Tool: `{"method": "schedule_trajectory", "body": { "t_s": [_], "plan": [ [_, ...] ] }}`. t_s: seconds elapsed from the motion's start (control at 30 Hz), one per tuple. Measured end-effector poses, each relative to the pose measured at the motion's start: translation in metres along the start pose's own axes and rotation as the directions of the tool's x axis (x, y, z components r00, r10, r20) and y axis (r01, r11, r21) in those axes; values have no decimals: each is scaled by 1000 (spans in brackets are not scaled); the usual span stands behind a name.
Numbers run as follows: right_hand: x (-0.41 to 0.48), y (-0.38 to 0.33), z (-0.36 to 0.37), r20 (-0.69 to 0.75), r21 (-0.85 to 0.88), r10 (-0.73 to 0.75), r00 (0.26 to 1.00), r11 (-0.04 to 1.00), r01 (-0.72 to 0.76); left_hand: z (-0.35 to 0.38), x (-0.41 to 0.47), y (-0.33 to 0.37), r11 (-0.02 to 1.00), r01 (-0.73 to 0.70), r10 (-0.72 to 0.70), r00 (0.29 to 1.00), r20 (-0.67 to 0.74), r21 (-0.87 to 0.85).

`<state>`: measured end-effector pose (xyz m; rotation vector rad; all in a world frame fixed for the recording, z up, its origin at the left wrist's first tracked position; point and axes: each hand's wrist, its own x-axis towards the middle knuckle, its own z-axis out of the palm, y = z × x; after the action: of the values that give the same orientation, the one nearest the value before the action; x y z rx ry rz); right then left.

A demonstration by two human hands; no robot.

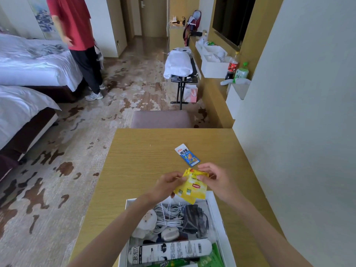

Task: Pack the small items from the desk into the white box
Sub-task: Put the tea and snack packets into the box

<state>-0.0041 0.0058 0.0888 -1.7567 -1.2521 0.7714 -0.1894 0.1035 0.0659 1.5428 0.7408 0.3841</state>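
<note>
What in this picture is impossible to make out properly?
All in the head view:
- White box: its near end is cut off by the bottom edge.
- Yellow tea packets: their count is unclear; left hand and right hand cover parts.
- Blue sachet: print too small to read.
- Box bottom: hidden under white cables.

Both my hands raised in front of me, fingers pinched
My left hand point(167, 185) comes in from lower left, thumb and fingertips closed together; my right hand point(217, 181) reaches from lower right, fingers curled in a pinch, forearms bare and converging
</note>
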Motion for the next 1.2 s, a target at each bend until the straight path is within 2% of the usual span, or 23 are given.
{"method": "schedule_trajectory", "body": {
  "t_s": [0.23, 0.37, 0.43, 0.5, 0.6, 0.67, 0.77, 0.87, 0.97, 1.03, 1.13, 1.2],
  "plan": [
    [0, 14, 1, 67, -145, -1, 998, 989, 11, 14, 6, 2, 1000, -11, 10, 995, 100, 10],
    [-3, 20, -6, 196, -223, 51, 979, 975, -6, 23, 4, -8, 1000, 12, -12, 994, 111, 6],
    [-8, 26, -8, 269, -261, 94, 959, 965, -22, 33, 0, -18, 998, 41, -49, 988, 145, 56],
    [-16, 33, -11, 310, -307, 129, 942, 951, -29, 41, -6, -32, 975, 57, -97, 979, 181, 216],
    [-31, 42, -15, 294, -389, 154, 943, 921, -29, 47, -21, -55, 844, -83, -96, 948, 302, 529],
    [-39, 45, -13, 286, -454, 169, 943, 891, -22, 49, -31, -64, 733, -177, -115, 920, 376, 657],
    [-50, 46, -4, 319, -577, 135, 938, 813, 79, 52, -38, -71, 596, -297, -85, 901, 426, 746],
    [-53, 48, 8, 393, -698, 57, 918, 668, 258, 55, -42, -72, 435, -417, -3, 886, 464, 798],
    [-54, 47, 18, 480, -744, 50, 876, 553, 376, 56, -46, -73, 328, -477, 19, 867, 499, 816],
    [-54, 47, 22, 521, -723, 81, 850, 570, 389, 57, -48, -71, 312, -479, 10, 865, 502, 820],
    [-52, 41, 16, 544, -630, 134, 829, 717, 298, 55, -51, -67, 397, -426, -20, 881, 472, 813],
    [-49, 36, 13, 562, -605, 152, 813, 747, 277, 53, -53, -63, 454, -389, -34, 891, 452, 802]
  ]
}}
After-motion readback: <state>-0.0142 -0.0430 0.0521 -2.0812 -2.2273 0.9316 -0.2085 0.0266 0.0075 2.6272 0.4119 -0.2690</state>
